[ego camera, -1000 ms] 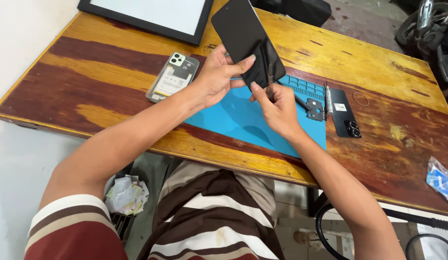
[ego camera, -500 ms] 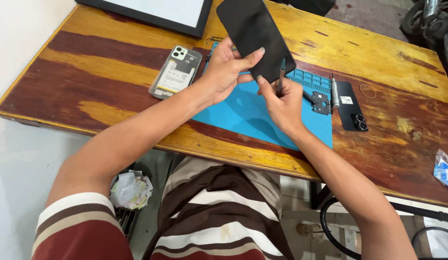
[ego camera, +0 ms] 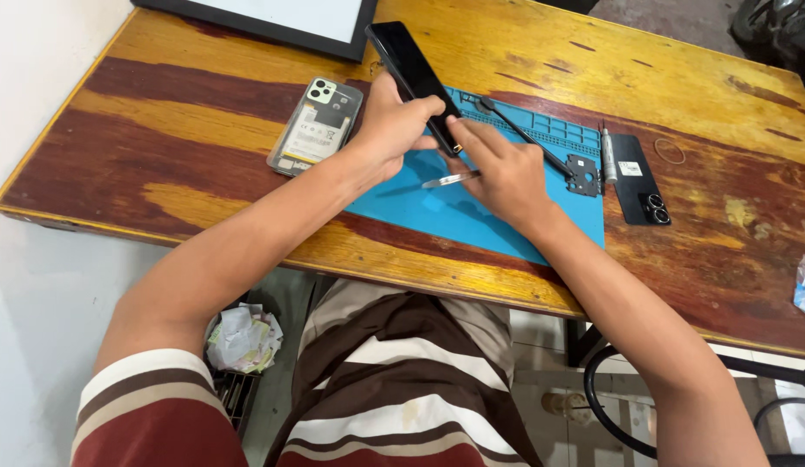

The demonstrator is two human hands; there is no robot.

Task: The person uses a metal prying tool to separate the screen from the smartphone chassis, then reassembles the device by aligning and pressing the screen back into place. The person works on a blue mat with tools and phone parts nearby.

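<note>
Fingers of our left hand (ego camera: 394,130) clamp the black phone screen (ego camera: 413,73); our right hand (ego camera: 504,173) pinches its near corner.
Next, we judge, the metal pry tool (ego camera: 451,180) goes in gently.

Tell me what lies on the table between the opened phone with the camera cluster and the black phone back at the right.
In the head view, between the opened phone and the black phone back lies the blue repair mat, with both hands over it.

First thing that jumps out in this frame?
The hands: the left hand grips a black phone screen tilted above the blue mat, the right hand touching its lower edge. Left of the mat lies an opened phone, right of it a black back cover.
</note>
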